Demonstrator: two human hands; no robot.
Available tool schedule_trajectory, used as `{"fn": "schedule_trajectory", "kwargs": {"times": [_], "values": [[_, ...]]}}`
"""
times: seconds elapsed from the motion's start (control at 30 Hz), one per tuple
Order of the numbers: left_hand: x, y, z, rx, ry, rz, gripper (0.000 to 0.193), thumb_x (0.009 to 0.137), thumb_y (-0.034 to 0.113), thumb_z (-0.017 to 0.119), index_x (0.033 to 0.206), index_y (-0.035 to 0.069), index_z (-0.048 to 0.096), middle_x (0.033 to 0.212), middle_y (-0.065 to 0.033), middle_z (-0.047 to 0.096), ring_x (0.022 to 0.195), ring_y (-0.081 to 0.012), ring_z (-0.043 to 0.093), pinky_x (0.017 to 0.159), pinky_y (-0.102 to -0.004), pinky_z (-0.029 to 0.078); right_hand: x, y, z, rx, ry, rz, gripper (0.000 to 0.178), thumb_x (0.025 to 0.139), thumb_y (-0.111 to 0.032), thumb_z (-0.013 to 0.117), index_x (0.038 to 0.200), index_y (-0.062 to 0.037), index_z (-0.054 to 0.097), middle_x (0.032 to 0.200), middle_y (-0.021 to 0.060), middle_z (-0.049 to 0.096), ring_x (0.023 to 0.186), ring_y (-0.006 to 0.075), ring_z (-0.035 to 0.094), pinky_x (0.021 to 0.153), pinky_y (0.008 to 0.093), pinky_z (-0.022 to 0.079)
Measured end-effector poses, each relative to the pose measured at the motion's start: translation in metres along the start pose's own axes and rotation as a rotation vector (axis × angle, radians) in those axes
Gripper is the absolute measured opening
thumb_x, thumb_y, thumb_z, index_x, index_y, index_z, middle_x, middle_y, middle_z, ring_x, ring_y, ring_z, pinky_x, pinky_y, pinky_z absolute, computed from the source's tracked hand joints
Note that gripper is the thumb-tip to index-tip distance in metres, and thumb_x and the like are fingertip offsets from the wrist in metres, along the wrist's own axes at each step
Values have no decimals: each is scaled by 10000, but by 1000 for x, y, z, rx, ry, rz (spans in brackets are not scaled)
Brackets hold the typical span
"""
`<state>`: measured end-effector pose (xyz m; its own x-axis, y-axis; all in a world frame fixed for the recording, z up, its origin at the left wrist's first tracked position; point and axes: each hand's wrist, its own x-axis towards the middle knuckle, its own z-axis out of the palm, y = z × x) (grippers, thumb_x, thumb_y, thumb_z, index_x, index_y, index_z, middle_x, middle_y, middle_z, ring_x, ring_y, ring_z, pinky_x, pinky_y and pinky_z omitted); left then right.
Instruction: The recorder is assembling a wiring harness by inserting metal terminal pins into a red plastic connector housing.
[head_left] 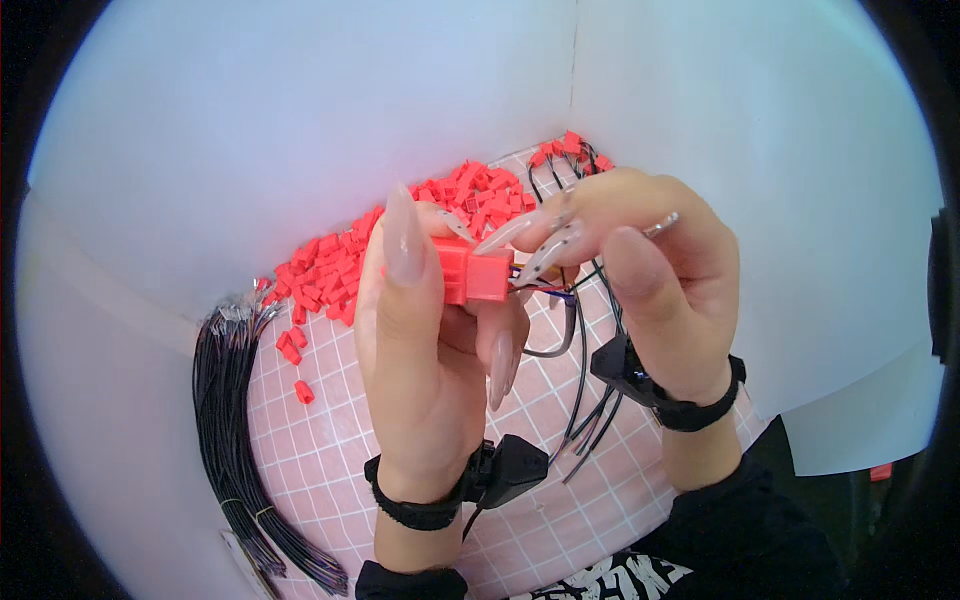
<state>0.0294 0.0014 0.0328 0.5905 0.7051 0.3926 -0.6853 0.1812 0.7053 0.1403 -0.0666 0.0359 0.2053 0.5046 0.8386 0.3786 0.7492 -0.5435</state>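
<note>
My left hand [425, 345] holds a small red plastic connector housing [472, 272] between thumb and fingers, raised above a pink gridded mat [330, 440]. My right hand [645, 275] meets it from the right, fingertips pinching thin dark wires [580, 370] at the connector's right end. Those wires hang down between my two wrists. Both wrists wear black bands with small black devices.
A heap of loose red connector housings [390, 235] lies on the mat behind my hands, with a few strays at the left. A bundle of black wires [235, 430] lies along the mat's left edge. More wired red connectors [570, 150] sit at the back right. White panels surround the mat.
</note>
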Motion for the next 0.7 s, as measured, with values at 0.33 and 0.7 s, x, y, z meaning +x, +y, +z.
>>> {"fn": "schedule_trajectory", "kwargs": {"times": [0.33,0.7], "values": [[0,-2,4,205,122,151,260,847,289,487,846,38,419,505,-39,453,341,-90,380,319,-193,278,0,-10,-7,129,74,75,276,838,-216,485,714,20,556,819,139,529,789,213,514,698,307,407],[1,2,2,326,71,250,226,866,231,447,883,5,431,643,-82,524,482,-100,500,420,-196,383,2,-13,-12,-130,12,8,253,834,-181,471,831,47,582,842,150,580,802,196,532,737,298,403]]}}
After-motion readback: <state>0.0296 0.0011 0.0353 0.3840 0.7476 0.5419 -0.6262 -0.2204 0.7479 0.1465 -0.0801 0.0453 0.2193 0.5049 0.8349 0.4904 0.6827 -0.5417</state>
